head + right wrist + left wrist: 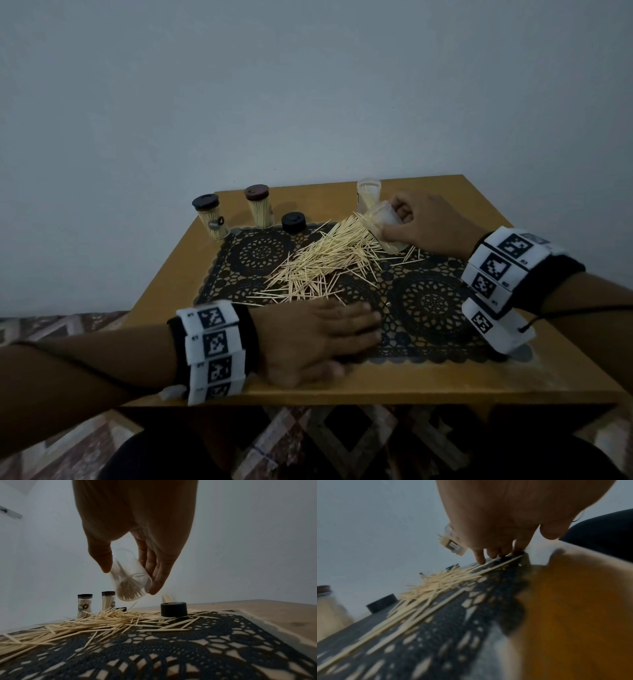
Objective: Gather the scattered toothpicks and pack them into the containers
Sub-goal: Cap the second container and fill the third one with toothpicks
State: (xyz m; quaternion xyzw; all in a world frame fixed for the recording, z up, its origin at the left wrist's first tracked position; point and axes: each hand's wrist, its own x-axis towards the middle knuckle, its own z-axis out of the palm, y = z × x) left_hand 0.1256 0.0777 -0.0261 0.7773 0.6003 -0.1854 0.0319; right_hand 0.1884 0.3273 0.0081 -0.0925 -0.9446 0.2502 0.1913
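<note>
The left hand [318, 337] lies flat, palm down, on the black lace mat [431, 308] at the near edge of the table [342, 387], fingers straight and together, holding nothing; its fingertips [480, 559] touch the mat just beside the nearest sticks. Past it, the toothpicks [322, 263] spread in a loose heap across the middle of the mat, thickest toward the far right.

At that far right end the right hand [421, 219] grips a clear jar [130, 577], thumb on 1 side and fingers curled round the other. The jar is tilted with its open mouth down toward the heap, and some toothpicks sit inside it at the mouth.

A black lid [173, 609] rests on the mat among the far sticks. Behind the held jar stands an open jar [368, 192] with toothpicks in it. At the table's far left stand 2 capped jars [210, 219] [260, 207], both full and upright, against the pale wall [308, 85].
</note>
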